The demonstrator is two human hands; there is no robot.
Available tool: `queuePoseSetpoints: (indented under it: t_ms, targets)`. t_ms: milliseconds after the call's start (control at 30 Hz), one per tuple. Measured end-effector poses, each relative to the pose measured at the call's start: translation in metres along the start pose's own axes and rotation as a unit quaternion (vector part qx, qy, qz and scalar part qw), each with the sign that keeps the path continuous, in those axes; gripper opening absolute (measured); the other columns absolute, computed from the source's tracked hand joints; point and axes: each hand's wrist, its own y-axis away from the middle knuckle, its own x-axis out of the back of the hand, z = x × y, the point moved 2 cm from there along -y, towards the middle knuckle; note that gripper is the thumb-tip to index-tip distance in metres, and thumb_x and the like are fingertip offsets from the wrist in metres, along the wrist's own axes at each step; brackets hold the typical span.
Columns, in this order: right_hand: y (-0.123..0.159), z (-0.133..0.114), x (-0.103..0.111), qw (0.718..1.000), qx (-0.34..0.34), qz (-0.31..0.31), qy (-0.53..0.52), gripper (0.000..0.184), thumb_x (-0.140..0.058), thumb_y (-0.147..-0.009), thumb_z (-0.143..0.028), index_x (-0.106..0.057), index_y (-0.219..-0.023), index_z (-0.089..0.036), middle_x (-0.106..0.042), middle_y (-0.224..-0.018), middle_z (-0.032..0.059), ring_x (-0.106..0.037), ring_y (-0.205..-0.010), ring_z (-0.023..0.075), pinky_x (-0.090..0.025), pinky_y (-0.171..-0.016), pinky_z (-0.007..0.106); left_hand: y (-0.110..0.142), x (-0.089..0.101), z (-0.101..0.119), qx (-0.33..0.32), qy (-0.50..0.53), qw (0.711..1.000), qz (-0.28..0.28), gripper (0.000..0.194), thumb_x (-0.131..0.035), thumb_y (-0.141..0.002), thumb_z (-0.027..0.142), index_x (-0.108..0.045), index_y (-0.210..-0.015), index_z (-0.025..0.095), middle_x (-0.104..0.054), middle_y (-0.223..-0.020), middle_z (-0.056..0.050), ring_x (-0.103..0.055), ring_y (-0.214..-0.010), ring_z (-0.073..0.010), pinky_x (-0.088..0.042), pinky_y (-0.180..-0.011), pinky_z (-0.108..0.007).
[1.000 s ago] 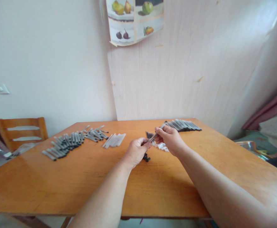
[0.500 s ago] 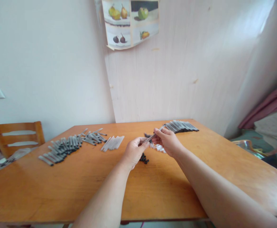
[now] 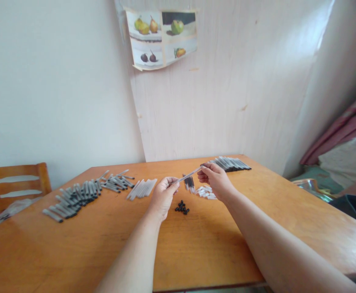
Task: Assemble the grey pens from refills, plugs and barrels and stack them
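Observation:
My left hand (image 3: 163,195) pinches the near end of a slim translucent pen barrel (image 3: 190,175). The barrel slants up and to the right, over the table. At its far end, the fingers of my right hand (image 3: 213,177) are closed on the tip, where something small and dark shows. Below the barrel lie black-tipped pen refills (image 3: 189,183) and several short whitish tube pieces (image 3: 207,192). Nearer to me is a small heap of black plugs or caps (image 3: 182,208). Left of my left hand, clear barrels (image 3: 142,189) rest side by side.
Many black-ended pens (image 3: 77,197) are spread along the left of the wooden table (image 3: 202,252). Another row of pens (image 3: 231,163) lies at the back right. A wooden chair (image 3: 16,179) stands beyond the left edge, and a wall rises behind.
My hands have moved apart, and more of the barrel shows between them. My left hand shifted left, uncovering the refills and the black heap. The camera view moved slightly.

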Motion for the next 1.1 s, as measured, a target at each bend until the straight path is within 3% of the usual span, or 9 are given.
queuePoseSetpoints:
  t_ms: [133, 333, 633, 733, 900, 1000, 1100]
  targets:
    - [0.000, 0.005, 0.000, 0.996, -0.028, 0.003, 0.085, 0.014, -0.060, -0.077, -0.028, -0.060, -0.083, -0.015, -0.062, -0.064, 0.0008, -0.054, -0.051, 0.0088, -0.044, -0.048, 0.020, -0.008, 0.010, -0.006, -0.001, 0.048, 0.998, 0.043, 0.033, -0.072, -0.067, 0.035, -0.062, -0.092, 0.015, -0.063, -0.078, 0.000, -0.054, -0.067, -0.0080, -0.040, -0.064, -0.021]
    - [-0.005, 0.025, 0.000, 0.965, -0.021, -0.074, 0.251, 0.012, -0.059, -0.076, -0.026, -0.063, -0.073, -0.015, -0.061, -0.057, -0.0001, -0.053, -0.048, 0.0088, -0.039, -0.044, 0.018, -0.019, 0.027, -0.012, 0.003, 0.070, 0.990, 0.121, 0.037, -0.072, -0.065, 0.032, -0.064, -0.096, 0.014, -0.064, -0.078, -0.002, -0.057, -0.066, -0.0083, -0.039, -0.060, -0.019]
    - [-0.004, 0.023, 0.003, 0.946, -0.012, -0.138, 0.294, 0.016, -0.067, -0.075, -0.029, -0.067, -0.080, -0.014, -0.061, -0.056, -0.0008, -0.052, -0.047, 0.0080, -0.037, -0.044, 0.016, -0.028, 0.036, -0.024, 0.021, 0.086, 0.986, 0.138, 0.042, -0.072, -0.064, 0.029, -0.064, -0.101, 0.012, -0.065, -0.078, -0.004, -0.060, -0.065, -0.0091, -0.042, -0.060, -0.020]
    - [-0.005, 0.021, 0.005, 0.945, -0.007, -0.141, 0.296, 0.018, -0.068, -0.073, -0.032, -0.067, -0.078, -0.014, -0.059, -0.054, -0.0013, -0.050, -0.046, 0.0080, -0.035, -0.042, 0.017, -0.029, 0.037, -0.028, 0.018, 0.048, 0.989, 0.142, 0.046, -0.068, -0.069, 0.031, -0.060, -0.110, 0.013, -0.066, -0.083, -0.005, -0.063, -0.070, -0.0119, -0.045, -0.063, -0.023]
    - [-0.016, 0.024, 0.019, 0.959, 0.016, -0.062, 0.275, 0.022, -0.065, -0.073, -0.035, -0.065, -0.075, -0.014, -0.058, -0.055, -0.0003, -0.048, -0.047, 0.0087, -0.034, -0.043, 0.019, -0.031, 0.041, -0.031, -0.071, -0.182, 0.962, 0.190, 0.045, -0.060, -0.077, 0.034, -0.054, -0.118, 0.014, -0.067, -0.095, -0.010, -0.064, -0.086, -0.0183, -0.049, -0.081, -0.033]
    - [-0.025, 0.026, 0.035, 0.957, 0.021, 0.030, 0.288, 0.023, -0.062, -0.073, -0.037, -0.064, -0.074, -0.014, -0.059, -0.057, 0.0003, -0.048, -0.049, 0.0098, -0.035, -0.046, 0.020, -0.031, 0.041, -0.030, -0.117, -0.316, 0.926, 0.169, 0.040, -0.054, -0.081, 0.033, -0.056, -0.116, 0.014, -0.068, -0.095, -0.011, -0.064, -0.088, -0.0208, -0.048, -0.085, -0.037]
    - [-0.032, 0.025, 0.051, 0.934, 0.051, 0.126, 0.330, 0.026, -0.058, -0.074, -0.041, -0.065, -0.073, -0.015, -0.059, -0.058, 0.0007, -0.049, -0.053, 0.0119, -0.035, -0.049, 0.022, -0.029, 0.041, -0.029, -0.130, -0.379, 0.904, 0.150, 0.035, -0.050, -0.083, 0.032, -0.059, -0.112, 0.015, -0.068, -0.098, -0.012, -0.064, -0.090, -0.0222, -0.049, -0.085, -0.037]
